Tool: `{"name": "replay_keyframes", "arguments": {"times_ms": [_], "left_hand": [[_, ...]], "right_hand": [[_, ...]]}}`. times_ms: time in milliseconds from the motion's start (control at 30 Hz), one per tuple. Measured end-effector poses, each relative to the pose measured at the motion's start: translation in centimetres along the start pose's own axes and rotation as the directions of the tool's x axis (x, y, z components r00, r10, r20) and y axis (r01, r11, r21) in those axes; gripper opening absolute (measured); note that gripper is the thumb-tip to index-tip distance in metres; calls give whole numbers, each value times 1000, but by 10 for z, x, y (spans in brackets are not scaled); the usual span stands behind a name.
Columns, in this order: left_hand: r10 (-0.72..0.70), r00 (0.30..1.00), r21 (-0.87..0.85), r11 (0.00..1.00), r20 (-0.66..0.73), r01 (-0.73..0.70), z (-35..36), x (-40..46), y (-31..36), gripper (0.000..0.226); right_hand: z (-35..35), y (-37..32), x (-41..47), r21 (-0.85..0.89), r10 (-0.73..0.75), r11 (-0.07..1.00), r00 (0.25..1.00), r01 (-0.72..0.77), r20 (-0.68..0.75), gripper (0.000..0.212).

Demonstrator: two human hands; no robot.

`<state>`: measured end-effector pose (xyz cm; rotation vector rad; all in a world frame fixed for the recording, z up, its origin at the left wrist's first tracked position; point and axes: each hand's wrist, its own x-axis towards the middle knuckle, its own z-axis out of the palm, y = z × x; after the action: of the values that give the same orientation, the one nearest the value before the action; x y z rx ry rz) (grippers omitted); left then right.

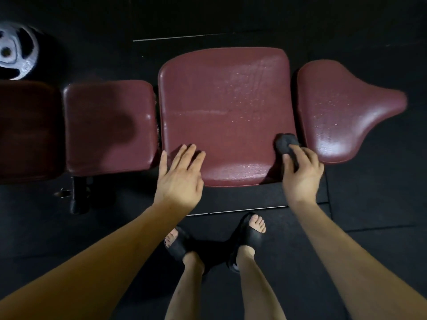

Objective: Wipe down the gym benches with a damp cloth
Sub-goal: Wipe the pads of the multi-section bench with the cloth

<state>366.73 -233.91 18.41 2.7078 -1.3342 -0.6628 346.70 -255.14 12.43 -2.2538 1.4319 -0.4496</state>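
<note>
A maroon padded gym bench lies across the view in several cushions. The large middle pad (pixel 225 112) shows wet streaks and worn speckles. My right hand (pixel 301 174) presses a dark bunched cloth (pixel 286 144) onto the near right corner of that pad. My left hand (pixel 179 177) rests flat with fingers spread on the pad's near left corner and holds nothing. To the right sits the tapered seat pad (pixel 342 109), glossy and wet. A smaller square pad (pixel 108 125) and a darker one (pixel 27 130) lie to the left.
A grey weight plate (pixel 16 50) lies on the black rubber floor at the far left. The bench's black leg and foot (pixel 77 195) stand below the square pad. My feet in black slides (pixel 247 236) stand close to the bench's near edge.
</note>
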Motion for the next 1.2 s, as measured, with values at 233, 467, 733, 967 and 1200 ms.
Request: {"name": "replay_keyframes", "arguments": {"times_ms": [233, 467, 733, 967, 1200], "left_hand": [[-120, 990, -31, 993, -72, 118, 3, 13, 8, 57], [-185, 980, 3, 983, -69, 186, 14, 6, 20, 56], [-179, 978, -49, 983, -105, 174, 14, 9, 19, 51], [-151, 978, -22, 989, -144, 149, 4, 5, -19, 58], [-142, 985, -19, 990, -97, 141, 2, 26, -26, 47]], "right_hand": [[39, -103, -30, 44, -180, 983, 983, 178, 46, 30], [23, -68, -11, 104, -424, 906, 884, 411, 197, 33], [14, -33, 21, -34, 125, 992, 992, -124, 9, 32], [71, -168, -16, 82, -430, 903, 886, 422, 172, 32], [36, -28, 58, -124, -207, 969, 976, 213, 61, 37]]}}
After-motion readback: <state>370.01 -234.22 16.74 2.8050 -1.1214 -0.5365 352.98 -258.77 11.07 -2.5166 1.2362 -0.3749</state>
